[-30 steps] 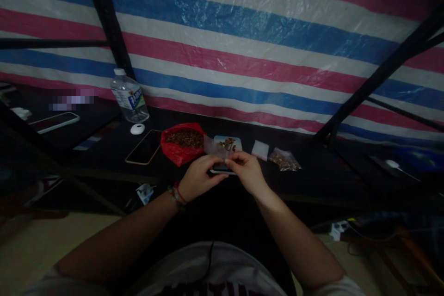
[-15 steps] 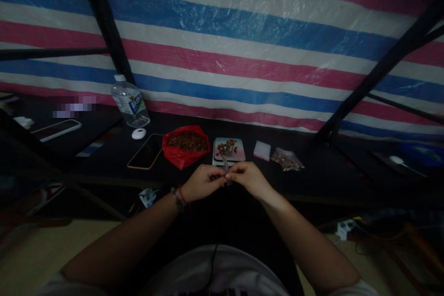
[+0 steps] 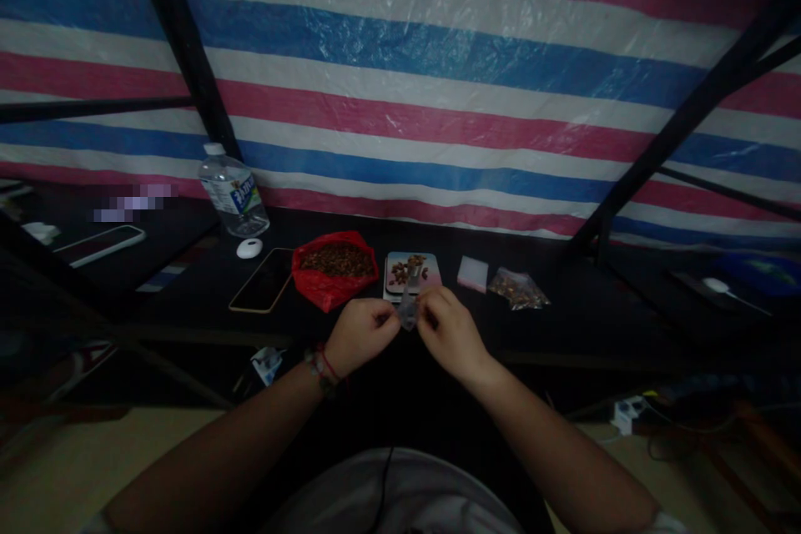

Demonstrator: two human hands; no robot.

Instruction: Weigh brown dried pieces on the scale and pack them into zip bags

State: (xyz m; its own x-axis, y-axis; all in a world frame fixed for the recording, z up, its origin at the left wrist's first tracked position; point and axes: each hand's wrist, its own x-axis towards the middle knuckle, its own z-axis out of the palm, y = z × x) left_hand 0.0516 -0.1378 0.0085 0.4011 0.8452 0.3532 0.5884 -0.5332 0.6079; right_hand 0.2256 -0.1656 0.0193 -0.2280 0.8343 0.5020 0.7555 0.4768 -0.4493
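Between my two hands is a small clear plastic bag [image 3: 408,314], its sides pinched at the table's front edge. My left hand [image 3: 365,332] has its fingers closed on the bag's left side. On the other side my right hand [image 3: 451,332] grips it with thumb and curled fingers. Just beyond stands a small scale [image 3: 393,262] with brown pieces [image 3: 399,274] scattered on it and a little metal cup [image 3: 415,269] that also holds some. To its left an opened red plastic bag [image 3: 325,296] is full of small brown bits [image 3: 336,260].
Right of the scale lie a stack of small clear bags [image 3: 473,274] and a filled clear bag [image 3: 519,289]. At left are a phone [image 3: 261,279], a white oval case [image 3: 249,248] and a large clear bottle [image 3: 235,198]. Dark metal posts [image 3: 188,58] frame striped sheeting.
My hands have moved slightly apart, and the clear bag between them now shows wider and more spread. The view has tilted a little; things on the table stay put.
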